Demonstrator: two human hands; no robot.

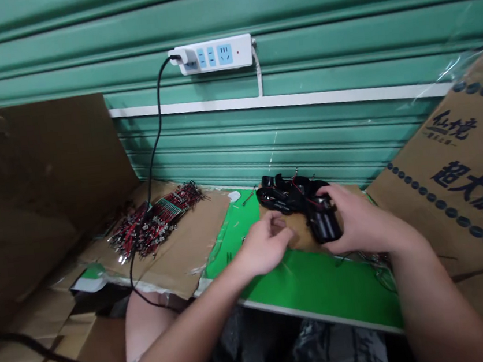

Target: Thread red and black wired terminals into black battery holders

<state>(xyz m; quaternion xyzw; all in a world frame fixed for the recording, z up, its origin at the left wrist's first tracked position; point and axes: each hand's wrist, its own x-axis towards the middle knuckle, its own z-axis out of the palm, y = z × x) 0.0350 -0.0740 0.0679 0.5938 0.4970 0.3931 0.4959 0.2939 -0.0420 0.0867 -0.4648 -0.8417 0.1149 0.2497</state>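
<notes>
My right hand (pixel 355 220) is wrapped round a glossy black rounded plastic part (pixel 325 225), thumb and fingers on its right side. Beside it, several more black plastic parts (pixel 280 194) lie heaped at the back of the green board, with thin red and black wires (pixel 301 186) among them. To the left, my left hand (pixel 266 242) hovers low over a brown cardboard piece (pixel 302 232). Its fingers are loosely curled, the thumb stands apart, and I see nothing between them. The underside of the right hand's grip is hidden.
Bundled red and black wires (pixel 154 223) lie on cardboard at left. A black cable (pixel 157 132) hangs from a white power strip (pixel 218 54) across that side. Cardboard walls (pixel 461 162) flank the green board (pixel 323 288); loose wires (pixel 380 270) lie near its right edge.
</notes>
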